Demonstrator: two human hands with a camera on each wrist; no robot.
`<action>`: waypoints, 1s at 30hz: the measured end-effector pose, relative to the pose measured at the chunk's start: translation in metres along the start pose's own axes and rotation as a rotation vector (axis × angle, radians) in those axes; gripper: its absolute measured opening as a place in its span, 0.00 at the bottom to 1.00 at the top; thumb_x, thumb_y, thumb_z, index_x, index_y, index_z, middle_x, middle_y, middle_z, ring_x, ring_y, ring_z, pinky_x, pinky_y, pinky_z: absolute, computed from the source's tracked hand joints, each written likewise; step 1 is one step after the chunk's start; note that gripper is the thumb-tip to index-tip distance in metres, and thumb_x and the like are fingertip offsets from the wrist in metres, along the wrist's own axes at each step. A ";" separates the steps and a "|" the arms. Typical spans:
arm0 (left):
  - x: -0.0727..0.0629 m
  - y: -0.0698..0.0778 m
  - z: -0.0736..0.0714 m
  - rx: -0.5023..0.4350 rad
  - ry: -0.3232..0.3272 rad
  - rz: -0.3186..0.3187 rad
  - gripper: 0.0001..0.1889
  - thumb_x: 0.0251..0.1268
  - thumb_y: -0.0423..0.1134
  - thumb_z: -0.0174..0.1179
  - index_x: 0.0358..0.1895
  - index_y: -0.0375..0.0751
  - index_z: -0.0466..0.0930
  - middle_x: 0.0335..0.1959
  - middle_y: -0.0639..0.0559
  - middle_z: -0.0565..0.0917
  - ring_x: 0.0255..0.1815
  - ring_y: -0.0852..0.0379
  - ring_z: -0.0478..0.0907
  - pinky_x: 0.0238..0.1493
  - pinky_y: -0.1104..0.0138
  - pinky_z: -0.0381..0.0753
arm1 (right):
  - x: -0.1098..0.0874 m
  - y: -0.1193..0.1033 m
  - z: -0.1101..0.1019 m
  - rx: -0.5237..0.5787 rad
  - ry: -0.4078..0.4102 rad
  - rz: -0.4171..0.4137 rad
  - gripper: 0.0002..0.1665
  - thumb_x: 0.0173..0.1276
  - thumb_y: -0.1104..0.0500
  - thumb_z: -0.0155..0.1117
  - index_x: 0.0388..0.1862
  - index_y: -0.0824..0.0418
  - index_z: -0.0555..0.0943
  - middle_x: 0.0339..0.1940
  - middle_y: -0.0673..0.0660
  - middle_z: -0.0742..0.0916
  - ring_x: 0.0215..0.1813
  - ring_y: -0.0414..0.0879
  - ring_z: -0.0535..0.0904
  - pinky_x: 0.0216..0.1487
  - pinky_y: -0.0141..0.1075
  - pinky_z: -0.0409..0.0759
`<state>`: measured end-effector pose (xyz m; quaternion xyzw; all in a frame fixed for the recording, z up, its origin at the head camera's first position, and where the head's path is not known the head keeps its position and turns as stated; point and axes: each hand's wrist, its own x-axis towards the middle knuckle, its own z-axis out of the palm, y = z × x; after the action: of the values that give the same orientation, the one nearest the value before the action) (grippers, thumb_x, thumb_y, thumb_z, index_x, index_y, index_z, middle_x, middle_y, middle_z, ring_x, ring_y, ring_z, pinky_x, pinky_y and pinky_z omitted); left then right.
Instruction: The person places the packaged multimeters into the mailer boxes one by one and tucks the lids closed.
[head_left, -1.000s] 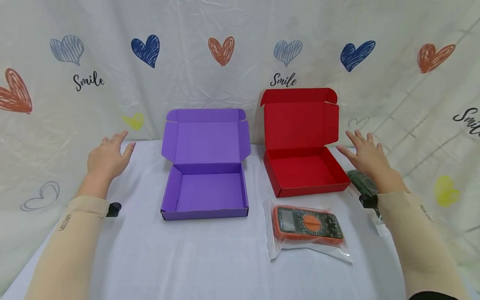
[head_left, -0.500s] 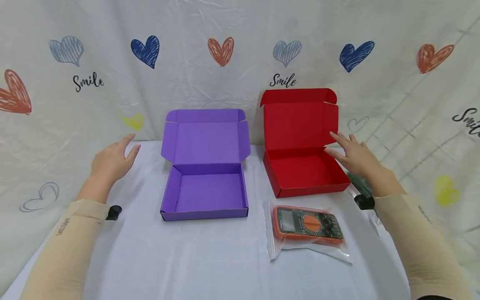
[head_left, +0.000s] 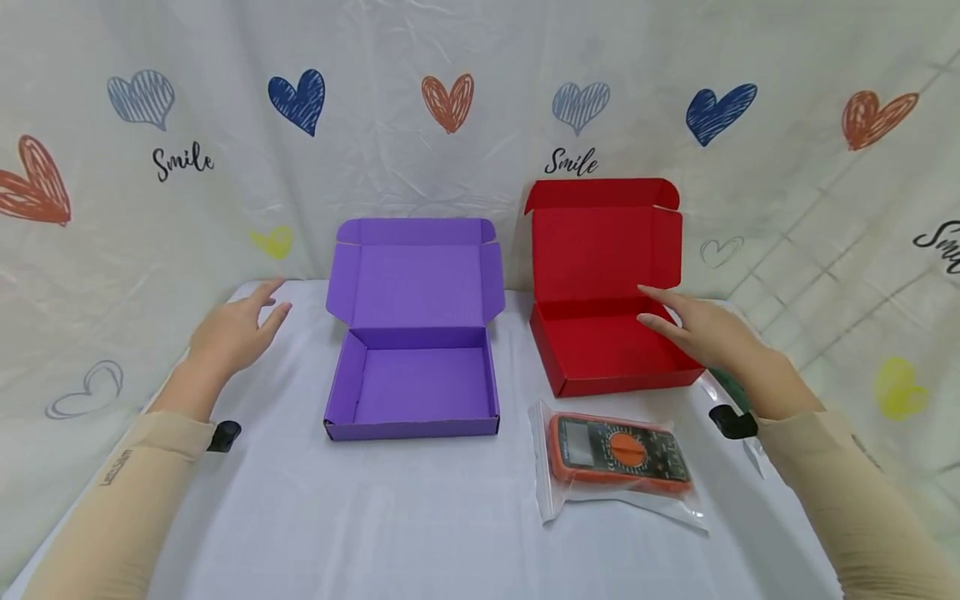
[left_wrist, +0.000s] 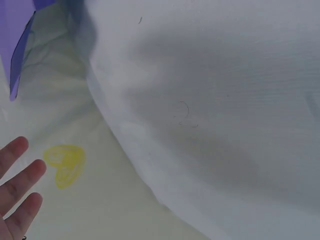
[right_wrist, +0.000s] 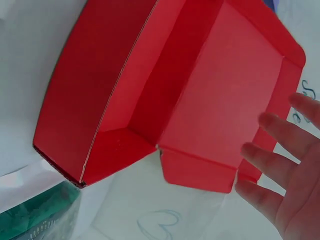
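Observation:
My left hand hovers at the left, fingers extended and holding nothing, apart from the purple box. That box stands with its lid raised and its inside bare. My right hand, fingers spread, overlaps the right side of the red box in the head view and grips nothing. The red box also has its lid up, with nothing inside. In front of it lies an orange-and-black multimeter sealed in a clear plastic bag. Under my right wrist is a green item in clear wrapping, mostly hidden in the head view.
Both boxes stand on a white tablecloth, lids near the back. Behind them hangs a pale curtain printed with hearts and "Smile". Dark wrist cameras sit at both cuffs.
My right hand has moved left and lower, from beside the red box to over its right side. The left hand has shifted slightly right. Boxes and multimeter have stayed put.

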<state>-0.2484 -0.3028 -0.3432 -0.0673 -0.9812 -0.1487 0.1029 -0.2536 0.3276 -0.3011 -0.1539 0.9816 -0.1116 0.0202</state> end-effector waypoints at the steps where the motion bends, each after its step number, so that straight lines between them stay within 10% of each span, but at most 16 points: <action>1: 0.000 0.001 0.000 -0.002 -0.007 0.002 0.32 0.84 0.57 0.39 0.79 0.40 0.58 0.64 0.31 0.77 0.61 0.23 0.73 0.51 0.34 0.74 | -0.002 -0.002 0.001 -0.004 0.002 -0.018 0.45 0.79 0.37 0.54 0.83 0.61 0.57 0.74 0.76 0.68 0.69 0.75 0.68 0.58 0.68 0.75; 30: -0.019 0.033 0.020 0.006 -0.183 0.148 0.30 0.83 0.58 0.43 0.79 0.48 0.62 0.56 0.43 0.86 0.48 0.40 0.84 0.40 0.48 0.81 | -0.048 -0.054 0.026 0.089 -0.064 -0.281 0.34 0.73 0.44 0.66 0.73 0.56 0.76 0.64 0.59 0.84 0.61 0.60 0.80 0.53 0.54 0.84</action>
<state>-0.2280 -0.2677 -0.3576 -0.1526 -0.9793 -0.1310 0.0236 -0.1897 0.2865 -0.3138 -0.2923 0.9433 -0.1517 0.0424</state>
